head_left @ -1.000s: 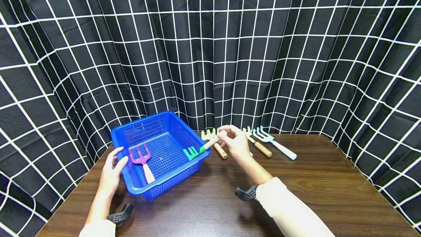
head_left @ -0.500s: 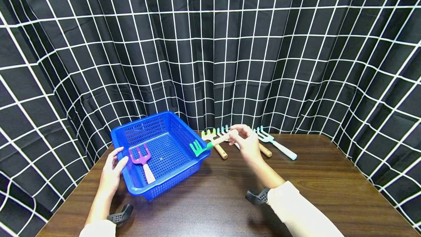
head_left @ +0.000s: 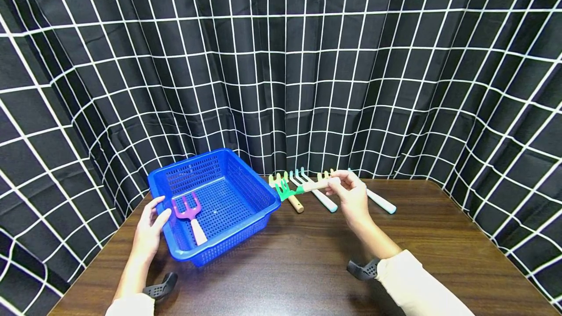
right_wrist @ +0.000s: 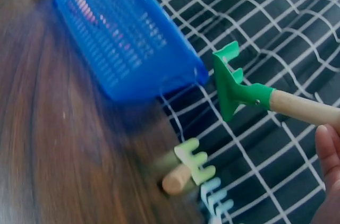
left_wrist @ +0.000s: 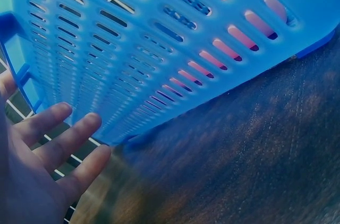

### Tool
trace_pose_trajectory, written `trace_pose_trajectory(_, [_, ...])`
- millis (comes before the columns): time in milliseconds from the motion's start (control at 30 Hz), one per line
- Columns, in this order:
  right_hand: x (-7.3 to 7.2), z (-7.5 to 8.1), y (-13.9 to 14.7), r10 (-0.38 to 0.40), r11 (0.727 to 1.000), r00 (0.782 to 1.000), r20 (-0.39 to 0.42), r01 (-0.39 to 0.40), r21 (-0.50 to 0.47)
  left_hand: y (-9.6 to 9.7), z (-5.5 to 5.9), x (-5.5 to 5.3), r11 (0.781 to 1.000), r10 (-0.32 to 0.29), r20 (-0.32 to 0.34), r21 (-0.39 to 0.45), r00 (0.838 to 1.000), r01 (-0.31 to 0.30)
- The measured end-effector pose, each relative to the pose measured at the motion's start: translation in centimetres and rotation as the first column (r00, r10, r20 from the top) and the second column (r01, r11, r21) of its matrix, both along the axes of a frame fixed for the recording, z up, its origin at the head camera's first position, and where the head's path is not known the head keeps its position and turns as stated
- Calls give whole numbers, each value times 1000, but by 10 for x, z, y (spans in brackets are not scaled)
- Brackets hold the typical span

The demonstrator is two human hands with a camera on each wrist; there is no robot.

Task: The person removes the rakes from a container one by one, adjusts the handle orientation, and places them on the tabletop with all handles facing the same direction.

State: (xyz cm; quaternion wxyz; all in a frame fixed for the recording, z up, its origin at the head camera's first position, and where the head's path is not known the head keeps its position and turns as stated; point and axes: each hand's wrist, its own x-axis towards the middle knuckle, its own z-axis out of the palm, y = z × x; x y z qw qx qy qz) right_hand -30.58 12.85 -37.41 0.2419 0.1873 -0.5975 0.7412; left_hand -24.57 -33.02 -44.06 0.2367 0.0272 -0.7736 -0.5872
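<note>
Change: the green rake (head_left: 300, 189) has its head just outside the 3 o'clock corner of the blue basket (head_left: 237, 237); a second ago it was over the interior. Removal from the basket appears complete for this tool.
Right hand (head_left: 353, 200): fingers pinch the end of the rake's wooden handle.
Rake position: extends toward 9 o'clock from the pinching fingers.
Left hand (head_left: 147, 233): fingers spread, tips at the basket's 9 o'clock rim.
Pink fork (head_left: 191, 215): inside the basket, toward 8 o'clock.
White-handled rake (head_left: 325, 201): on the tabletop (head_left: 272, 277), 8 o'clock from the right fingers.
</note>
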Motion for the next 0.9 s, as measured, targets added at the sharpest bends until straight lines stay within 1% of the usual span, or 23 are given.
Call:
trace_pose_trajectory(200, [-4, -11, 23, -56, 998, 998, 15, 56, 1, 1, 2, 0, 1000, 7, 10, -3, 1000, -7])
trace_pose_trajectory(400, [-7, -18, 42, -131, 991, 991, 38, 131, 14, 0, -1, -1, 1000, 6, 9, 9, 1000, -6])
trace_pose_trajectory(567, [-8, -23, 56, -189, 982, 979, 74, 190, -9, -1, -3, -3, 999, -3, 14, 33, 1000, 2])
trace_pose_trajectory(733, [-8, -28, 70, -240, 970, 967, 88, 243, -20, 2, -1, -1, 1000, 2, -2, 24, 1000, -2])
trace_pose_trajectory(800, [-8, -29, 76, -265, 964, 960, 88, 267, -13, 2, -1, -1, 1000, 2, -7, 21, 1000, -2])
trace_pose_trajectory(900, [-5, -26, 84, -314, 949, 944, 101, 314, 21, 2, -1, -1, 1000, -5, -18, 30, 1000, 5])
